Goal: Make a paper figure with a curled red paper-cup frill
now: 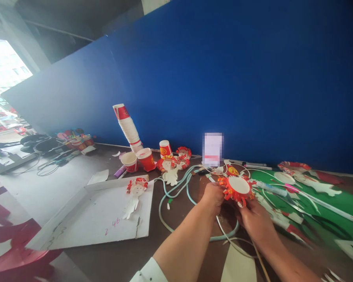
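Note:
A cut paper cup (239, 185) has a round white base and a ring of curled red strips. My left hand (214, 197) pinches its strips on the left side. On the lower right edge, the fingers of my right hand (253, 215) are closed at the strips, partly hidden behind the cup. Below my right hand a thin wooden stick (261, 260) slants down; whether the hand touches it I cannot tell. A pale blue-green cable (161, 213) loops around the left hand's side of the table.
A tall leaning stack of paper cups (129, 131) rises by the blue partition (223, 78). Paper-cup figures (170, 172) lie behind the hands, another (137, 190) on the white box lid (85, 223). Scissors (297, 203), a pencil (332, 203) and scraps cover the green sheet (317, 184).

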{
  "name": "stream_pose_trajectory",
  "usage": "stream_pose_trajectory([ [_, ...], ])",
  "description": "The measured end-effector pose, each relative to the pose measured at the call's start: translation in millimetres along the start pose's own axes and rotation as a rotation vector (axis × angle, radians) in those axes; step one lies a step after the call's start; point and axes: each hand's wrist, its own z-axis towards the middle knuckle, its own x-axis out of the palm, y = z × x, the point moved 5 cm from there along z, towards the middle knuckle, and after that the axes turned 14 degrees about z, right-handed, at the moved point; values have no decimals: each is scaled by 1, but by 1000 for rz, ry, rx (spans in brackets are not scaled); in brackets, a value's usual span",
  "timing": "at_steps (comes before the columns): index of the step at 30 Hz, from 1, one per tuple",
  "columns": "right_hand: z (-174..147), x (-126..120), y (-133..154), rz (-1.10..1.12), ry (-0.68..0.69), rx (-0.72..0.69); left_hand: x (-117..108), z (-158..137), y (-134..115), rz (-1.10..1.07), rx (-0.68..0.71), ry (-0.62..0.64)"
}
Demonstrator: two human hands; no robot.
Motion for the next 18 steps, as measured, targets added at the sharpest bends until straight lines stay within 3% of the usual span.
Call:
stream_pose_trajectory([
  [5, -1, 3, -2, 98, 34, 61, 2, 4, -1, 20, 75, 71],
  [11, -6, 9, -8, 313, 79, 156, 2, 4, -2, -52, 19, 86],
  [18, -6, 14, -11, 506, 84, 144, 6, -7, -10, -29, -28, 113],
])
